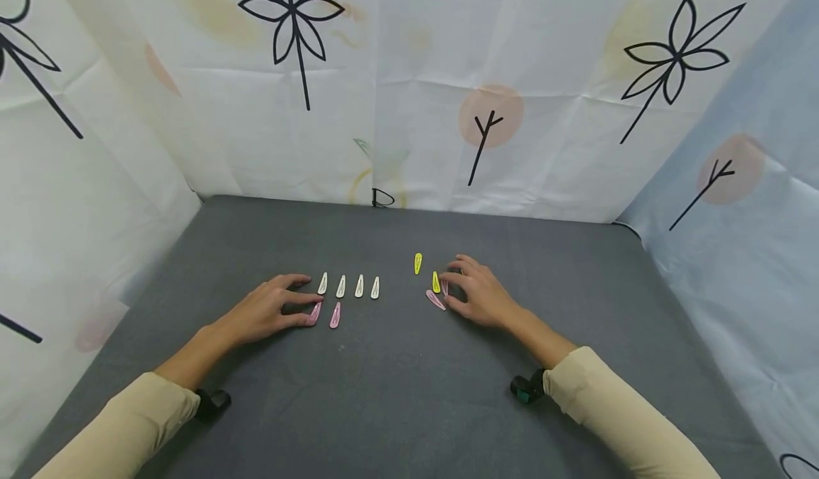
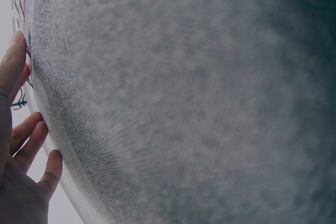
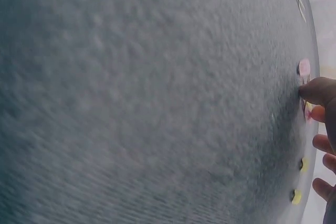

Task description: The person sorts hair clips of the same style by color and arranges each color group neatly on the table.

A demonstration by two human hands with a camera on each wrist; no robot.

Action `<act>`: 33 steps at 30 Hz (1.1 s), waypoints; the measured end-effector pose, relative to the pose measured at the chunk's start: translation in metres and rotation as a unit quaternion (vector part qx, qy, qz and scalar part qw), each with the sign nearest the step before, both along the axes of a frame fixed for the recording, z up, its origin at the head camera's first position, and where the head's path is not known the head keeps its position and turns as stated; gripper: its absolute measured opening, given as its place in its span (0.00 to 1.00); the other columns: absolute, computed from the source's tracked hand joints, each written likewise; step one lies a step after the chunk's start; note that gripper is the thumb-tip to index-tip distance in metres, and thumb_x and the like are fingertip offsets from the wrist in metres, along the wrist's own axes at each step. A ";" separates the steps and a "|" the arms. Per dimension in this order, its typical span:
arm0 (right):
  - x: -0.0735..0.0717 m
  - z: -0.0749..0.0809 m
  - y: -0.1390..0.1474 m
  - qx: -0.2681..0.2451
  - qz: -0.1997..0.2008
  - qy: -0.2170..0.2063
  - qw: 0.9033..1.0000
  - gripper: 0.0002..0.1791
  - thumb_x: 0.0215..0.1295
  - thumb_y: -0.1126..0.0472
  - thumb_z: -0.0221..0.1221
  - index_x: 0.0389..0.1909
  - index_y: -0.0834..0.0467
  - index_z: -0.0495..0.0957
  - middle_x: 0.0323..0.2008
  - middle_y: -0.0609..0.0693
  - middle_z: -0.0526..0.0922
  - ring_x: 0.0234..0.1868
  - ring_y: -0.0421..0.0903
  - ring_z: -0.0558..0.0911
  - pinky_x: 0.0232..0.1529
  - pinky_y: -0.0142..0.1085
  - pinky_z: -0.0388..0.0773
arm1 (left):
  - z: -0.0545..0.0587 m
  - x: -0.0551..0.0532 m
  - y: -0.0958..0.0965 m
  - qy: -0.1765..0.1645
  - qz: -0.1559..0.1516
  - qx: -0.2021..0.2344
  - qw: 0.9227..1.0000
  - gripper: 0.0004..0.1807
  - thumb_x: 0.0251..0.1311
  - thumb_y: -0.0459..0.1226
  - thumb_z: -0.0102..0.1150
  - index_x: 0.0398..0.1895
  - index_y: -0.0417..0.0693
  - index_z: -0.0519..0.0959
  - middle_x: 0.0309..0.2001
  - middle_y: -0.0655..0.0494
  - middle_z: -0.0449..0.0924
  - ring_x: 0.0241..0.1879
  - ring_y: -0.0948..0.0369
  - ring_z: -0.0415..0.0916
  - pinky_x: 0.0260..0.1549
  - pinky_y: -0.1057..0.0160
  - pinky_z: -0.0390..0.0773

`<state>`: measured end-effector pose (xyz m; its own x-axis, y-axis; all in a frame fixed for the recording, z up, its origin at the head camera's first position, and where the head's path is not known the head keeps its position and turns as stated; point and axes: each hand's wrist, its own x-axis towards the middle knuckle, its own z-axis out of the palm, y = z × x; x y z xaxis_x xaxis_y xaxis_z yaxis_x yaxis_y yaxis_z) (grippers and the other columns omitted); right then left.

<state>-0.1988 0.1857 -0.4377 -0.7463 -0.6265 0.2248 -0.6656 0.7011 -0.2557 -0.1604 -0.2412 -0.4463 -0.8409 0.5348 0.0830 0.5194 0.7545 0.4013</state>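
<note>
My left hand [image 1: 271, 308] pinches a pink snap hair clip [image 1: 316, 313] between thumb and index finger, low at the grey tabletop. Another pink clip [image 1: 335, 315] lies just right of it. Behind these is a row of several white hair clips [image 1: 341, 286]. On the right side, my right hand [image 1: 480, 294] has its thumb and index finger on either side of a pink clip [image 1: 446, 288]. Beside its fingertips lie a slanted pink clip [image 1: 435, 300] and a yellow clip [image 1: 436, 282]. Farther back lies one more yellow clip [image 1: 418, 264]. The right hand's fingers partly hide what is under them.
The grey cloth-covered table [image 1: 384, 408] spreads under both arms. White printed fabric [image 1: 416, 52] hangs behind it and at both sides. Dark wrist bands [image 1: 527, 388] sit at the sleeve cuffs.
</note>
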 end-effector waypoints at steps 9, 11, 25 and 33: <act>-0.005 0.001 0.007 0.010 -0.004 -0.009 1.000 0.26 0.63 0.53 0.67 0.60 0.59 0.79 0.61 0.63 0.74 0.71 0.62 0.63 0.62 0.63 0.63 | 0.001 0.001 0.002 0.001 0.000 0.001 1.000 0.28 0.60 0.55 0.66 0.62 0.55 0.81 0.66 0.42 0.70 0.66 0.42 0.65 0.58 0.33 0.63; -0.006 0.002 0.007 0.013 -0.005 -0.014 1.000 0.27 0.63 0.53 0.66 0.61 0.59 0.78 0.62 0.63 0.74 0.71 0.62 0.63 0.62 0.63 0.63 | 0.001 0.001 0.002 0.001 0.000 0.001 1.000 0.29 0.60 0.55 0.66 0.62 0.55 0.81 0.66 0.42 0.70 0.66 0.42 0.65 0.59 0.33 0.63; -0.011 0.001 0.009 0.036 -0.008 -0.037 0.999 0.28 0.63 0.51 0.64 0.63 0.56 0.77 0.64 0.62 0.72 0.72 0.61 0.60 0.63 0.62 0.62 | 0.000 0.000 0.002 0.000 -0.001 0.002 1.000 0.29 0.59 0.54 0.67 0.62 0.55 0.81 0.66 0.41 0.70 0.65 0.42 0.65 0.58 0.33 0.64; -0.007 0.000 0.010 0.034 -0.011 -0.022 0.999 0.27 0.64 0.49 0.64 0.62 0.57 0.79 0.62 0.62 0.74 0.72 0.61 0.61 0.63 0.62 0.61 | 0.002 0.001 0.002 -0.002 0.001 0.000 1.000 0.28 0.60 0.53 0.67 0.62 0.54 0.80 0.66 0.41 0.69 0.66 0.41 0.65 0.59 0.33 0.63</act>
<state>-0.2063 0.1959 -0.4377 -0.7684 -0.6222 0.1495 -0.6389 0.7325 -0.2351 -0.1593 -0.2392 -0.4447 -0.8422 0.5334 0.0793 0.5163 0.7552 0.4039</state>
